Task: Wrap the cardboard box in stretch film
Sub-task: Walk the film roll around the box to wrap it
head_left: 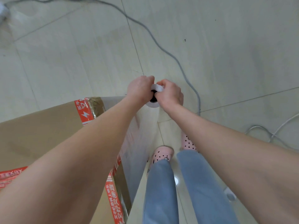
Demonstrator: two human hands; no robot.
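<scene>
Ahead of and to the right of both hands lies open tiled floor, crossed by a loose grey cable. The left hand and right hand are both curled tight on the top end of the roll of film, which stands upright. Its clear, glossy sheet runs down beside the brown cardboard box, below and left of the left hand. Red tape on the box edges carries white Chinese writing and a lightning bolt.

Indoor room, likely a home, pale tiled floor, loose grey cable, pink spotted slippers
</scene>
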